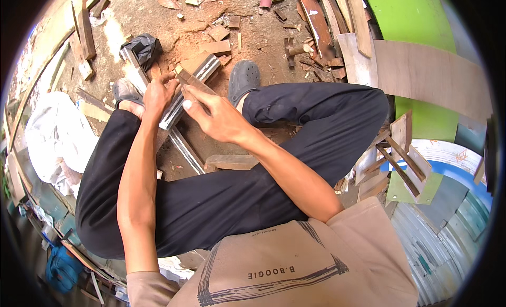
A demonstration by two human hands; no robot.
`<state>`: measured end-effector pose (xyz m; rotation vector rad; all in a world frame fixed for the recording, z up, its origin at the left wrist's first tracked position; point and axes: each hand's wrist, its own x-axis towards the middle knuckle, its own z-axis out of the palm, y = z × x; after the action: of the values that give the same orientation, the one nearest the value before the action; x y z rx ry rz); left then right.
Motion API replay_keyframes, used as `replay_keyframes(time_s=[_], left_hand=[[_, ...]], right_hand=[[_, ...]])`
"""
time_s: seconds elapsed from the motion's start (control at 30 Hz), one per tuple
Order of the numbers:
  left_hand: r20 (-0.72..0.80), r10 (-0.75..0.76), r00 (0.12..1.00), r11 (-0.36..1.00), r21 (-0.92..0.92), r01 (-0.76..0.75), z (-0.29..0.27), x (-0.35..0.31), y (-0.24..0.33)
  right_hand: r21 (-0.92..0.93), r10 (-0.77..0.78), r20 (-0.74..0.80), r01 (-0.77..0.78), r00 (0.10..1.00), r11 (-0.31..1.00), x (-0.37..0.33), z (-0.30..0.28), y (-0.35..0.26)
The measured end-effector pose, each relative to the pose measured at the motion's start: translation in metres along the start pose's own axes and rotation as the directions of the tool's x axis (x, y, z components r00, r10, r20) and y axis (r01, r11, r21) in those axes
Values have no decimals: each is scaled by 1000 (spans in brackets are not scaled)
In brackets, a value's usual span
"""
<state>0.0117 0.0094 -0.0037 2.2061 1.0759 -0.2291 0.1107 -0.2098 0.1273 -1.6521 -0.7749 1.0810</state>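
My right hand is closed around a short brown wooden strip, its thumb lying along the near side. Close to the strip's far left end, my left hand has its fingers curled together in a pinch; whatever is between them is too small to make out. Below both hands lies a wooden piece with black and white stripes, slanting up to the right. Under it, a narrow striped wooden bar runs toward my legs. A crumpled black plastic bag sits just beyond my left hand.
A hammer stands on the ground at the far right, near stacked planks. Wood offcuts and sawdust litter the dirt. To the left is a white sack. My dark clogs flank the work; a plywood strip lies right.
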Motion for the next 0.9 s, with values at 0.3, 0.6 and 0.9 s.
replay_keyframes(time_s=[0.3, 0.6, 0.9], left_hand=[[-24, 10, 1000, 1000, -2, -10, -1, -1, 3], [-20, 34, 999, 999, -14, -35, 1, -8, -7], [-34, 32, 999, 999, 10, -32, 1, -8, -9]], right_hand=[[65, -24, 4, 23, 1000, 998, -64, -23, -31], [89, 1, 79, -8, 997, 996, -102, -31, -70], [12, 115, 38, -115, 993, 993, -27, -3, -31]])
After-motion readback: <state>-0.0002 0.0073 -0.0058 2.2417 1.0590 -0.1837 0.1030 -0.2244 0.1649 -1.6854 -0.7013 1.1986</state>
